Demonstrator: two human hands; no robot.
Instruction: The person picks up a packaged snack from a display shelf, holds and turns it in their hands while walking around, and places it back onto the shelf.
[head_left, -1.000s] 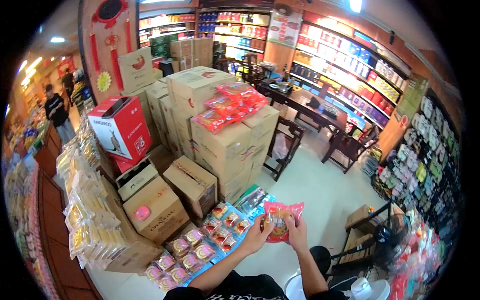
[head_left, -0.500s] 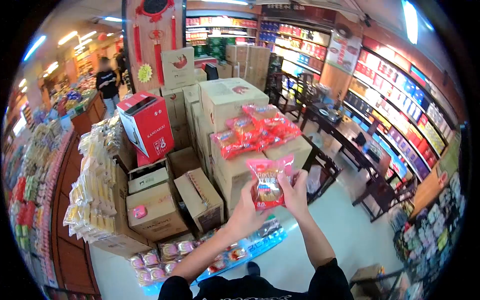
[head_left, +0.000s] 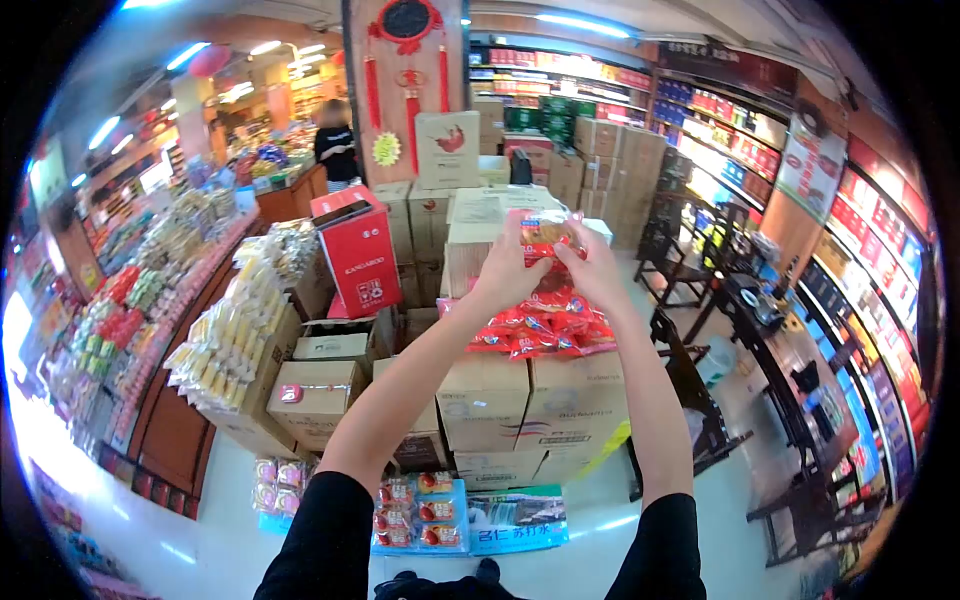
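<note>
Both arms reach forward over the stacked cardboard boxes. My left hand (head_left: 510, 270) and my right hand (head_left: 592, 262) hold a red and pink snack packet (head_left: 543, 232) between them, fingers closed on its two sides. Just below and behind the hands, a pile of red snack packets (head_left: 540, 325) lies on top of the cartons (head_left: 485, 390). A taller carton (head_left: 475, 207) stands beyond the pile, partly hidden by my left hand.
A red box (head_left: 358, 255) and bags of yellow snacks (head_left: 235, 335) stand at the left. Packed pastries (head_left: 415, 512) lie low in front. Dark wooden chairs (head_left: 690, 400) and a table (head_left: 760, 320) are at the right. A person (head_left: 335, 145) stands far back.
Both hands have moved forward and up with the packet, now over the pile on the cartons. The view has turned left, shifting the boxes and shelves to the right.
</note>
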